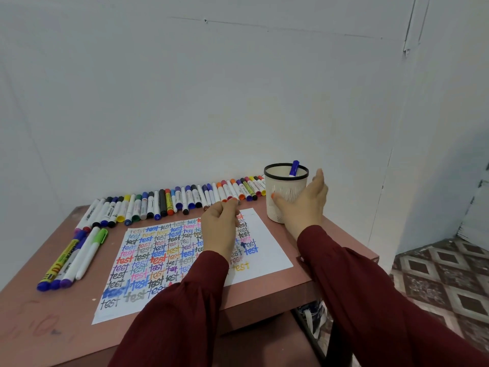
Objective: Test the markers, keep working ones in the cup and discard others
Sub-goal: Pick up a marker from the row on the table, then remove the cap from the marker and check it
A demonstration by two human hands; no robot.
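Along the far edge of the tabletop (53,313), against the wall (238,102), I see a long row of capped markers (172,200) lying side by side. At the far right corner a white mesh cup (275,186) with a black rim stands upright, just past the right end of that row. One blue marker (293,168) stands in it, leaning on the far rim and poking above it.

A sheet of paper (267,247) lies in the middle of the tabletop, covered with the word "test" in many colours, with its right margin bare. Near the left edge four markers (74,258) lie together on a slant, apart from the row.

My left hand (219,226) hangs over the far part of the paper. Its fingers are curled, and the fingertips reach the near end of an orange-capped marker toward the right of the row. I cannot tell whether that grip has closed on the marker or only touches it.

My right hand (304,205) is at the near right side of the cup. Its grip is loose, with the fingers straight, the thumb spread across the mesh wall, and nothing held. I cannot tell whether it touches the cup. Both arms wear dark red sleeves (357,287).
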